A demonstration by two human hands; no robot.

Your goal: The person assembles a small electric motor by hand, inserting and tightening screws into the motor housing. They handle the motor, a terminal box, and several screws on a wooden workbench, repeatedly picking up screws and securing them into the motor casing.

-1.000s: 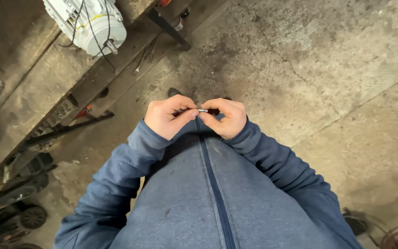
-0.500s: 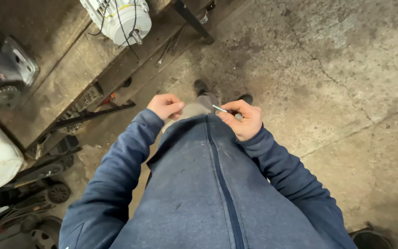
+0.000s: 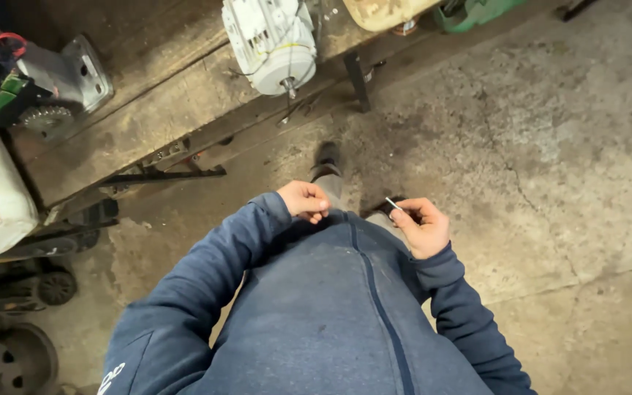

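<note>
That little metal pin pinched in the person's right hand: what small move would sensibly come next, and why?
Probably carrying the thin metal pin toward the wooden workbench. The right hand pinches it by the fingertips, the left hand is curled with nothing visible in it, and the white electric motor lies on the bench ahead, out of arm's reach, so a step forward seems needed.

A thin pale sliver (image 3: 393, 202) pinched in the right hand (image 3: 424, 228) is too small to identify. The curled left hand (image 3: 305, 200) hides whatever its fingers may enclose. The blue sweatshirt (image 3: 316, 307) covers the legs; one shoe (image 3: 327, 155) shows. The white motor (image 3: 272, 44) on the counter (image 3: 148, 110) is cropped at the top edge.
</note>
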